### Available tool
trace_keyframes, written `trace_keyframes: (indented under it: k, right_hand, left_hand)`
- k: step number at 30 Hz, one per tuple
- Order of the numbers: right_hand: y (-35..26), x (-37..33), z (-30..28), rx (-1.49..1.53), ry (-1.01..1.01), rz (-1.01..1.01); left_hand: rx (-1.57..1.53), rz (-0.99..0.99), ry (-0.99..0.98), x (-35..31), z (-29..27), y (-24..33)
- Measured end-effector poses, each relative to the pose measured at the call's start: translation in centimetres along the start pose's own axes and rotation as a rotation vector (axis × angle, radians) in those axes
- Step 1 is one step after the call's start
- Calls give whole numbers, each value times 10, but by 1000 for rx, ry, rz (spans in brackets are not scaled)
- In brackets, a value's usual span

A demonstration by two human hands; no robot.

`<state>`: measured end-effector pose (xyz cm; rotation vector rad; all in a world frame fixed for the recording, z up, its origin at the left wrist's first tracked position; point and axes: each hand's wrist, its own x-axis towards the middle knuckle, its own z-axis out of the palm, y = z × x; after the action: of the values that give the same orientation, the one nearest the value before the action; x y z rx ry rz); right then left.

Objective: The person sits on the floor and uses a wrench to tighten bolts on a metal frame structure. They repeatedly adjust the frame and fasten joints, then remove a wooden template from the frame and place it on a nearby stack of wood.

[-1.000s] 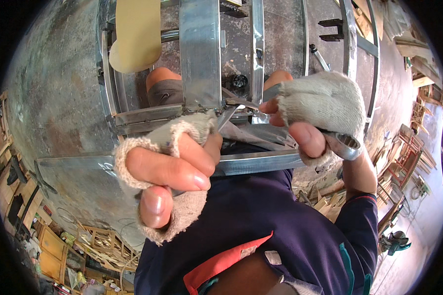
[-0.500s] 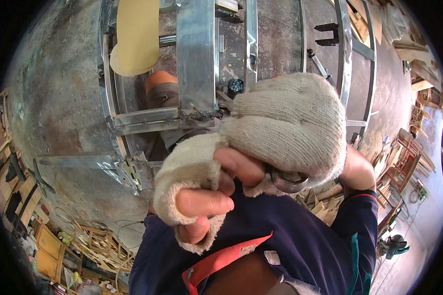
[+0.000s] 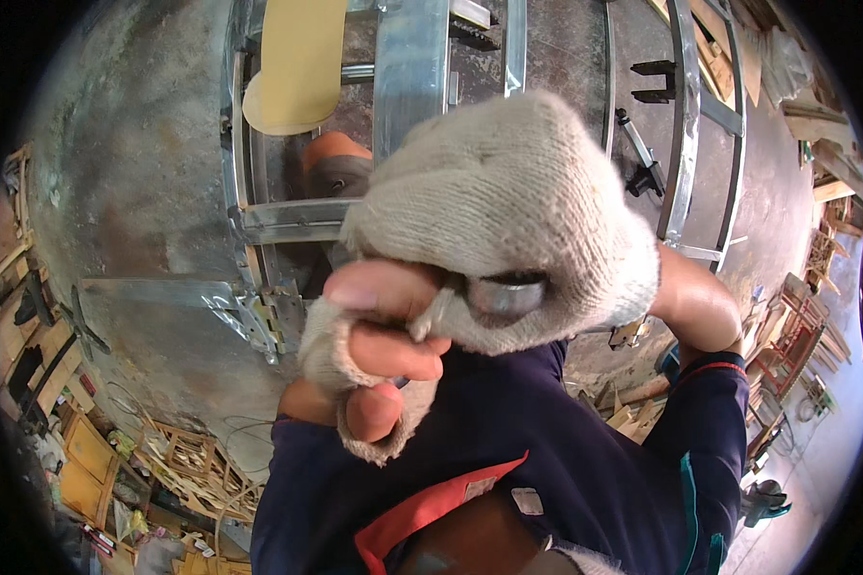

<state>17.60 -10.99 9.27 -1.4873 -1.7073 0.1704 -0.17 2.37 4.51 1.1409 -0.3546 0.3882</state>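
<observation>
Close under the camera, in front of the metal frame [image 3: 408, 86], both hands are bunched together & fill the mid of the view. Right hand [image 3: 508, 216] wears a pale knit glove w/ cut-off fingers; it's curled into a tight fist, knuckles toward the lens. Inside the curl a small round grey metal piece [image 3: 503, 295] shows, clamped betw. glove & fingers. Can't tell what kind of part it is, only its shiny rounded end is visible. Left hand [image 3: 374, 359] sits just below & left of the right one, touching it; same sort of fingerless glove, bare fingertips [image 3: 364, 287] folded inward, thumb tip pressed up against the right fist beside the metal piece. So left hand is closed too; whether it grips the piece itself or only the other hand can't be told.

Behind the hands the frame is galvanised sheet-metal w/ upright & cross members; a silver hinge [image 3: 254, 316] hangs at its lower left corner, left of the left hand. A pale yellow flat board w/ rounded end [image 3: 297, 67] lies at the frame's upper left. An orange-brown round object [image 3: 331, 163] sits inside the frame, below the board, partly hidden by the right glove. More metal rails [image 3: 686, 125] run right of the frame. Below the hands: dark blue sleeves & shirt [image 3: 566, 450] w/ red trim. Stacked wooden frames [image 3: 187, 460] lie far lower left of the metal frame.
</observation>
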Motion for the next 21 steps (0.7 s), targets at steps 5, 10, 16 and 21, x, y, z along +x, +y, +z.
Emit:
trace_keyframes:
  k: [5, 10, 16, 21]
  right_hand:
    - [-17, 12, 42, 407, 530, 72]
    - [-18, 2, 17, 401, 63, 149]
    - [3, 5, 37, 653, 250, 24]
    - [1, 6, 31, 518, 160, 52]
  left_hand:
    - [170, -284, -559, 17, -24, 24]
    - [183, -318, -919, 33, -29, 21]
    - [154, -287, -1002, 41, -17, 13]
    - [115, -255, -1031, 41, -8, 9]
